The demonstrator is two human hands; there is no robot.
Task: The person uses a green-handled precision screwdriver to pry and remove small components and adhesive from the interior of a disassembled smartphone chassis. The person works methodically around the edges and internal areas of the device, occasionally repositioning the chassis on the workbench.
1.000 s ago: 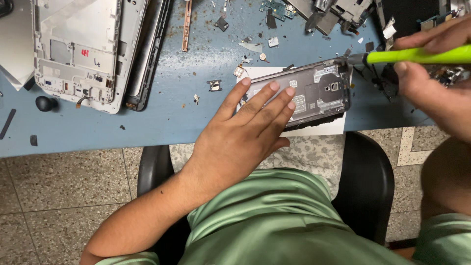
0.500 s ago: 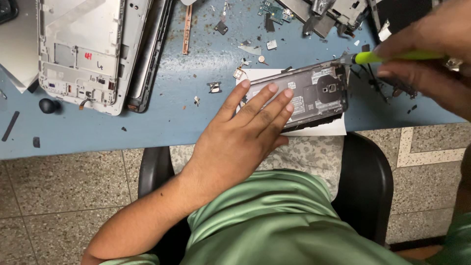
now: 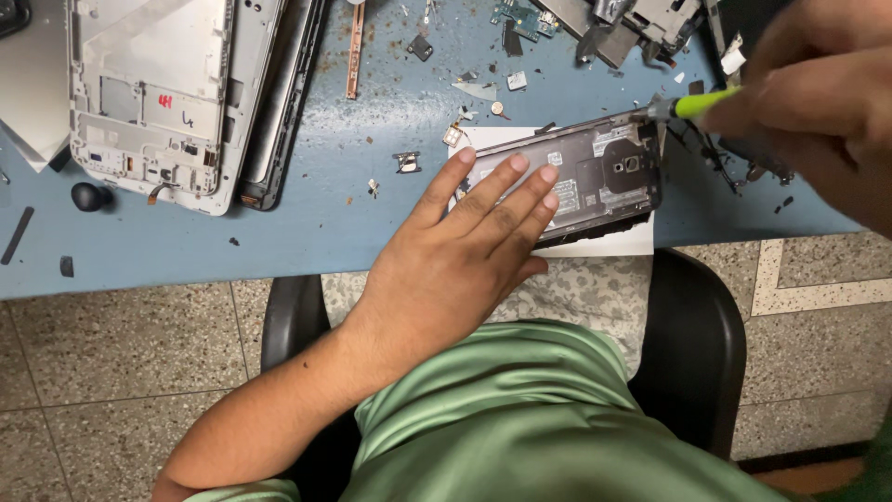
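My left hand [image 3: 465, 251] lies flat, fingers spread, on the near end of an opened dark phone body [image 3: 604, 172] and pins it to a white sheet [image 3: 613, 244] at the blue table's front edge. My right hand [image 3: 818, 102] comes in from the upper right and grips a screwdriver with a yellow-green handle [image 3: 701, 104]. Its metal tip touches the phone's far right corner. Much of the handle is hidden inside my right fist.
A white tablet frame [image 3: 149, 93] and a dark panel [image 3: 283, 102] lie at the left of the blue table [image 3: 325, 223]. Loose screws, small brackets and circuit parts [image 3: 530, 19] are scattered along the back. A black knob [image 3: 90, 195] sits at left. A black chair [image 3: 697, 344] stands below.
My right hand has come closer to the camera and shifted over the phone's right end, covering more of the screwdriver handle. The left hand stays pressed on the phone.
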